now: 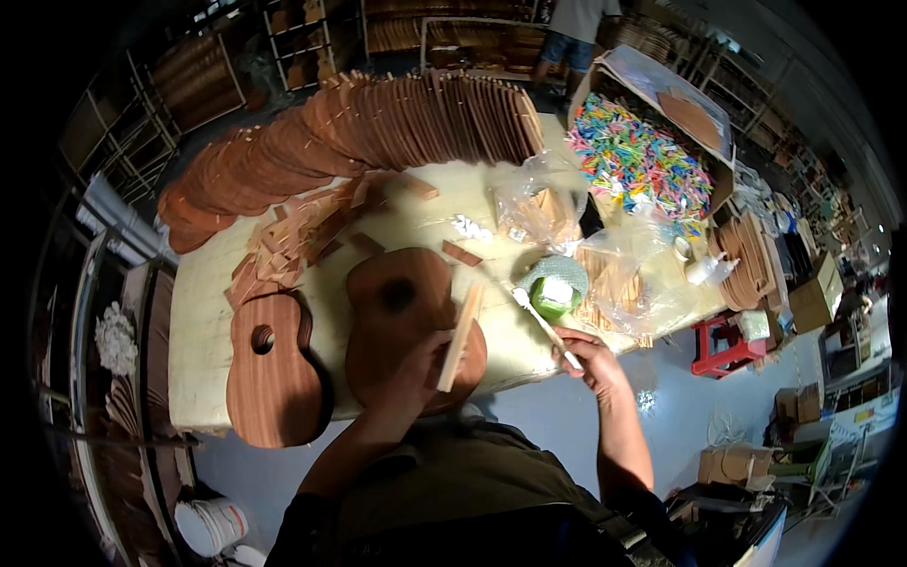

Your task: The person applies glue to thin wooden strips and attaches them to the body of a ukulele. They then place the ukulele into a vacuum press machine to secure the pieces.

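My left hand [423,371] grips a pale, narrow wood strip [461,335], which slants up over a brown guitar-shaped wooden plate [373,326] with a round hole. My right hand [593,361] is closed round a thin glue brush [550,332] at the table's front edge. White paste coats the brush's tip, which is beside a green pot [552,300] of white paste with a greyish-green cloth or wrap [574,269] round its rim. Left of the plate, a stack of similar guitar plates [269,383] overhangs the near edge. A small brown wood piece [461,253] lies beyond the strip.
Many thin guitar plates [378,128] stand in a long row along the table's [203,312] back. Wood offcuts [293,236] are heaped before them. A box of coloured clothespins [642,156] stands back right, near plastic bags [624,283]. A red stool [723,348] is at right; a person [574,38] stands behind.
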{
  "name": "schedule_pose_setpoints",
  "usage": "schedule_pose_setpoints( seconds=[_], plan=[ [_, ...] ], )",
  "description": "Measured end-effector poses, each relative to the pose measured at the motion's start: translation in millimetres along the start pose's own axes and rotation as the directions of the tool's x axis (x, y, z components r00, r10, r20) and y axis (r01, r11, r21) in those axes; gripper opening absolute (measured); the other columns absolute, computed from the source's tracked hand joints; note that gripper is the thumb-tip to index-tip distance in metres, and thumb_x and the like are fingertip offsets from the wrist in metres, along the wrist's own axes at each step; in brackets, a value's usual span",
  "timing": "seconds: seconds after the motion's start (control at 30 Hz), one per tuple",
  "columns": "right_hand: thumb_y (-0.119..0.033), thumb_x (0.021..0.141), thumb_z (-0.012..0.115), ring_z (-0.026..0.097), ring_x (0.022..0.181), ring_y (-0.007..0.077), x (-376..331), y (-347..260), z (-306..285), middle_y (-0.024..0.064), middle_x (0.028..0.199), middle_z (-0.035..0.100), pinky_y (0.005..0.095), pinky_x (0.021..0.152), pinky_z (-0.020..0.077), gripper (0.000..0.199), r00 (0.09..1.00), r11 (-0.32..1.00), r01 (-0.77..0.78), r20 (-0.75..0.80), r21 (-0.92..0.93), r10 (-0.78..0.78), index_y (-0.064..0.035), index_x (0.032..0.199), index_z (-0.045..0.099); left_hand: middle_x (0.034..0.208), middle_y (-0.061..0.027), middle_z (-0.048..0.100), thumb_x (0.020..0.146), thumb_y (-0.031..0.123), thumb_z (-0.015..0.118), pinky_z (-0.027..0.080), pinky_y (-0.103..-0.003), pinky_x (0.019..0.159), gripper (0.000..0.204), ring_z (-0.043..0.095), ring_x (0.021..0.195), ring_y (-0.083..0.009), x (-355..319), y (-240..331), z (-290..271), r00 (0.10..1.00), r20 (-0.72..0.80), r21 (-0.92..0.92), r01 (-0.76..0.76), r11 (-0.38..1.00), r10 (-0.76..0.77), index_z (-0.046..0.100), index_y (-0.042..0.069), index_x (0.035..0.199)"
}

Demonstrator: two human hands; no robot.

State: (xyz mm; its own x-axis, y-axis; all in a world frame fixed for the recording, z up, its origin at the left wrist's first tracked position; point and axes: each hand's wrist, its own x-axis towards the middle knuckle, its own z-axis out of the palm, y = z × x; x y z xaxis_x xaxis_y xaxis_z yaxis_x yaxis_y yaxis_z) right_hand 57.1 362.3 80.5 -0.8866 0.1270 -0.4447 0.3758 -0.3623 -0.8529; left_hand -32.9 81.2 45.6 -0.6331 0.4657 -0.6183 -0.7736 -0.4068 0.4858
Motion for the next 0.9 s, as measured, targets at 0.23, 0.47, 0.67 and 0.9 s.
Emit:
schedule_pose_setpoints(
  seconds=[0.23, 0.47, 0.67, 0.9],
  plan=[
    [-0.012, 0.091, 0.062, 0.048, 0.059, 0.0108, 17, 48, 45, 0.0036, 0.08, 0.061, 0.0238, 0.051, 0.0399, 0.027, 0.851, 0.775, 0.43, -0.079, -0.463, -0.519, 0.0006, 0.115, 0.063, 0.089, -0.0091, 0.05, 0.088, 0.018, 0.057, 0.046, -0.024, 0.063, 0.03, 0.05, 0.078, -0.0144, 10, -12, 5, 0.786, 0.605, -0.264, 0.348, 0.9, -0.126, 0.05, -0.003, 0.109],
    [-0.001, 0.083, 0.065, 0.055, 0.063, 0.0179, -18, 33, 73, 0.0105, 0.08, 0.059, 0.0283, 0.057, 0.0447, 0.028, 0.555, 0.167, 0.551, 0.209, -0.818, -0.805, -0.0005, 0.111, 0.066, 0.083, -0.0071, 0.052, 0.089, 0.023, 0.056, 0.043, -0.022, 0.052, 0.028, 0.05, 0.061, -0.0121, 1, -6, 4, 0.844, 0.532, -0.304, 0.269, 0.914, -0.071, 0.051, -0.002, 0.1],
    [-0.004, 0.084, 0.065, 0.057, 0.065, 0.0186, -5, 13, 76, 0.0108, 0.081, 0.061, 0.0305, 0.06, 0.0477, 0.026, 0.523, 0.272, 0.532, 0.059, -0.802, -0.85, -0.0017, 0.11, 0.067, 0.078, -0.0061, 0.054, 0.09, 0.024, 0.055, 0.045, -0.023, 0.052, 0.026, 0.053, 0.062, -0.0132, -14, -1, 6, 0.787, 0.61, -0.158, 0.236, 0.959, -0.093, 0.054, -0.001, 0.097],
    [-0.002, 0.08, 0.067, 0.06, 0.07, 0.0237, -33, 47, 93, 0.0114, 0.085, 0.063, 0.0327, 0.061, 0.0512, 0.027, 0.474, -0.062, 0.694, 0.52, -0.717, -0.71, -0.0041, 0.107, 0.068, 0.088, -0.0071, 0.053, 0.092, 0.024, 0.056, 0.048, -0.023, 0.06, 0.032, 0.052, 0.074, -0.013, 14, 7, -23, 0.87, 0.477, -0.323, 0.046, 0.945, 0.121, 0.052, -0.002, 0.109]
  ],
)
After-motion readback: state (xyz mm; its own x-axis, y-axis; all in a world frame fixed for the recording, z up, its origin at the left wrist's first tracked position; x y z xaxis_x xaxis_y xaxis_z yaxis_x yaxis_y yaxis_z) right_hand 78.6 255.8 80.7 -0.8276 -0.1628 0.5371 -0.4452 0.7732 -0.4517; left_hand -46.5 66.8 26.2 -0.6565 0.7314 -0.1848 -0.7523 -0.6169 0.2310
